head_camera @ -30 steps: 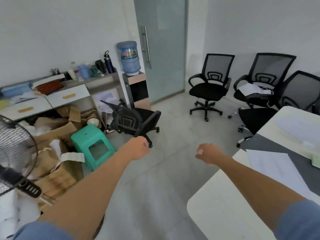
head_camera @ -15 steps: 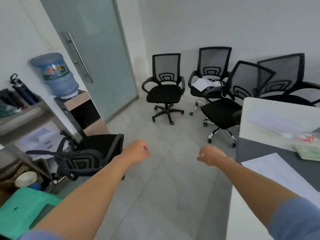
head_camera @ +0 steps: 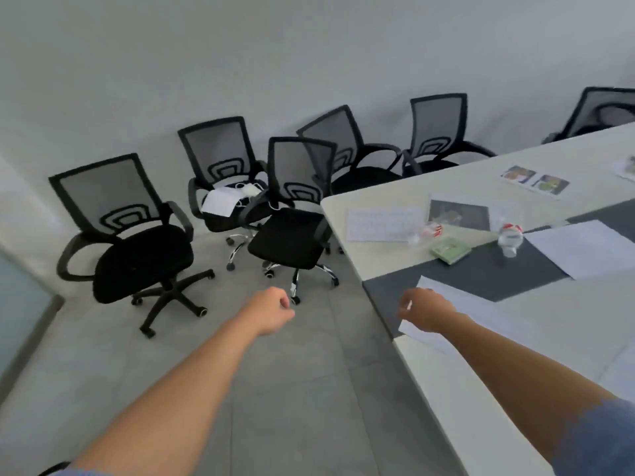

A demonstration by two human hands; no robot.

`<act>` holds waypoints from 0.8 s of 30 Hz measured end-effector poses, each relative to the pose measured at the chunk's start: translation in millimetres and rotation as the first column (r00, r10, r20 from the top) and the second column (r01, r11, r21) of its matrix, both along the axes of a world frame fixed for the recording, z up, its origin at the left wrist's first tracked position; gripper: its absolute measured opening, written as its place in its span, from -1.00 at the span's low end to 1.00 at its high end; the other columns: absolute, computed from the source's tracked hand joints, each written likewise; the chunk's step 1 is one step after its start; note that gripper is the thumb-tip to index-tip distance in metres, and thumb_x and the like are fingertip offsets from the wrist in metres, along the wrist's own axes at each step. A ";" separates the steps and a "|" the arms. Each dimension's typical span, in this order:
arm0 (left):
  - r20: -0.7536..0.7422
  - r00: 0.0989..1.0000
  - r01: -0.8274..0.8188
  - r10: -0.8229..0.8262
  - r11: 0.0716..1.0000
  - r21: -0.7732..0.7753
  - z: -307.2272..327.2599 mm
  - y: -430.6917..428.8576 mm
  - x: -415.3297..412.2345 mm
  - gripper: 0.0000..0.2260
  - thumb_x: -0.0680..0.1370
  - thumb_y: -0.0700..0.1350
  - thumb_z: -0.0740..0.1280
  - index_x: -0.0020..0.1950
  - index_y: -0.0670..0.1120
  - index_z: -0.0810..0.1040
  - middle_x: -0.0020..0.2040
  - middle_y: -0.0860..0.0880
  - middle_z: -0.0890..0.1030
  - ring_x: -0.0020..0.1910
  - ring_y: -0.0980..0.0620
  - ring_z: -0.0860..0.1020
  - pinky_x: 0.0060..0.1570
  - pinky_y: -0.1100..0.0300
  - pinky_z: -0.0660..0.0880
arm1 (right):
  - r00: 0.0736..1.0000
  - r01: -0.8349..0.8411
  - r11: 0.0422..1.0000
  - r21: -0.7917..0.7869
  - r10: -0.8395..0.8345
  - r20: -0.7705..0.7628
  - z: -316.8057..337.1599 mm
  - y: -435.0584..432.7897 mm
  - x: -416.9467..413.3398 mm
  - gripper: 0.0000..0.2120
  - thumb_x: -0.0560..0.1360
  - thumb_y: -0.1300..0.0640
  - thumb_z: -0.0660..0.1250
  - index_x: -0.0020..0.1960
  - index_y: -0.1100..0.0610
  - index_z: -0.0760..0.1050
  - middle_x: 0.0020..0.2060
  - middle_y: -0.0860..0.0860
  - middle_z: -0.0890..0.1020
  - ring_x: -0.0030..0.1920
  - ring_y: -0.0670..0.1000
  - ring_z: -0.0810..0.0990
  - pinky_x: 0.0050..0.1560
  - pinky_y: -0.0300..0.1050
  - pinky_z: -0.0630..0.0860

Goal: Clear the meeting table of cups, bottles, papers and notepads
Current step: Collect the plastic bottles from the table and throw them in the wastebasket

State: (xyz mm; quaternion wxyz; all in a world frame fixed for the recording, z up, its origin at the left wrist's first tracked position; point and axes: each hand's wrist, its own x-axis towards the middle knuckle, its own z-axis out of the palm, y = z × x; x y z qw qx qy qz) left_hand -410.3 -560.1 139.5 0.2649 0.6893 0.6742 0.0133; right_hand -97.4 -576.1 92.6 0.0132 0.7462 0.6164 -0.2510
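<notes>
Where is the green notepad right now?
In the head view, the green notepad lies on the meeting table, right of centre, at the edge of the dark grey strip, between the bottle on its left and the bottle on its right.

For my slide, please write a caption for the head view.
Left hand and right hand, both curled, at a table with papers, two bottles and a green notepad; chairs behind.

Office meeting room. Long white and grey meeting table (head_camera: 385, 259) runs from 1 to 4 o'clock, with printed papers (head_camera: 584, 249) and plastic bottles (head_camera: 510, 235) scattered on it. Black mesh swivel chairs (head_camera: 292, 235) on castors are bunched against a plain white wall (head_camera: 309, 63) from 10 to 1 o'clock. Frosted glass door (head_camera: 17, 304) edge at 9 o'clock. Grey tiled floor (head_camera: 292, 389).
</notes>
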 end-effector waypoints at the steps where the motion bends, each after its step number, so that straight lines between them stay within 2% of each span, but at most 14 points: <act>1: 0.002 0.999 0.051 -0.051 0.999 -0.003 -1.2 18.9 15.3 -0.88 0.52 -0.05 0.37 0.01 -0.05 0.57 -0.04 -0.06 0.58 -0.04 -0.08 0.55 -0.04 0.16 0.46 | 0.999 0.044 0.999 0.011 -0.044 0.008 2.1 0.0 14.1 -0.71 0.53 -0.06 0.30 0.18 0.04 0.54 0.12 0.04 0.60 0.10 0.10 0.56 0.07 -0.03 0.52; 3: 0.002 0.985 0.175 -0.175 0.985 -0.005 -6.7 54.4 55.3 -0.83 0.51 -0.04 0.37 0.05 -0.07 0.59 0.07 -0.09 0.62 0.06 -0.09 0.57 0.07 0.13 0.50 | 0.988 0.154 0.988 0.034 -0.155 0.030 4.8 -0.6 49.5 -0.65 0.54 -0.11 0.30 0.25 0.04 0.52 0.19 0.04 0.58 0.16 0.10 0.55 0.09 -0.04 0.50; 6: -0.003 0.946 0.325 -0.325 0.945 -0.022 -9.0 83.6 105.5 -0.77 0.52 -0.02 0.35 0.13 -0.08 0.59 0.14 -0.05 0.62 0.14 -0.07 0.56 0.17 0.09 0.49 | 0.961 0.272 0.961 0.041 -0.274 0.048 -0.1 3.8 95.6 -0.66 0.53 -0.10 0.33 0.22 0.05 0.53 0.17 0.03 0.58 0.15 0.10 0.56 -0.03 -0.09 0.46; 10: 0.004 0.885 0.464 -0.465 0.884 -0.057 -17.3 136.7 185.1 -0.76 0.52 -0.03 0.33 0.15 -0.06 0.56 0.09 -0.07 0.61 0.07 -0.07 0.59 0.12 0.06 0.53 | 0.874 0.482 0.874 0.058 -0.484 0.036 -23.6 28.8 173.0 -0.84 0.44 -0.07 0.36 -0.13 0.01 0.51 -0.07 0.04 0.63 -0.08 0.10 0.59 -0.12 -0.09 0.52; 13: -0.029 0.848 0.525 -0.528 0.847 -0.080 -21.0 179.9 234.5 -0.73 0.54 -0.01 0.32 0.20 -0.06 0.54 0.13 -0.08 0.58 0.07 -0.07 0.58 0.13 0.06 0.52 | 0.828 0.559 0.829 0.030 -0.559 0.031 -42.3 59.1 220.9 -0.85 0.41 -0.05 0.36 -0.19 0.03 0.51 -0.13 0.04 0.64 -0.13 0.11 0.60 -0.12 -0.08 0.56; 16: -0.024 0.836 0.547 -0.549 0.836 -0.048 -28.5 228.7 281.4 -0.72 0.56 -0.02 0.30 0.23 -0.08 0.53 0.13 -0.08 0.58 0.05 -0.06 0.57 0.12 0.04 0.53 | 0.798 0.603 0.797 0.033 -0.603 0.003 -50.6 90.5 250.2 -0.86 0.42 -0.02 0.36 -0.10 0.04 0.51 -0.06 0.06 0.65 -0.11 0.12 0.59 -0.13 -0.08 0.53; 18: -0.047 0.820 0.566 -0.570 0.821 -0.076 -40.8 249.0 302.2 -0.71 0.55 -0.02 0.29 0.24 -0.07 0.51 0.14 -0.07 0.58 0.03 -0.05 0.57 0.08 0.05 0.54 | 0.793 0.609 0.793 0.025 -0.609 -0.007 -50.5 104.4 256.4 -0.76 0.46 0.00 0.35 0.07 0.09 0.53 0.02 0.08 0.64 -0.06 0.13 0.59 -0.10 -0.07 0.52; 21: -0.108 0.807 0.571 -0.581 0.813 -0.113 -64.9 274.6 327.3 -0.63 0.56 0.01 0.26 0.33 -0.05 0.43 0.20 -0.07 0.55 0.06 -0.06 0.56 0.00 0.09 0.51 | 0.765 0.644 0.765 0.004 -0.644 -0.021 -54.3 121.9 261.4 -0.61 0.51 0.00 0.34 0.28 0.11 0.43 0.09 0.11 0.60 0.02 0.14 0.59 -0.07 -0.06 0.49; 24: -0.139 0.799 0.576 -0.585 0.811 -0.098 -97.0 313.9 366.6 -0.55 0.55 0.06 0.27 0.39 -0.03 0.31 0.17 -0.08 0.56 0.04 -0.10 0.57 0.00 0.03 0.56 | 0.712 0.702 0.712 0.009 -0.702 0.021 -66.7 150.2 287.6 -0.56 0.53 -0.01 0.29 0.36 0.10 0.31 0.04 0.12 0.58 -0.02 0.16 0.58 -0.16 -0.07 0.44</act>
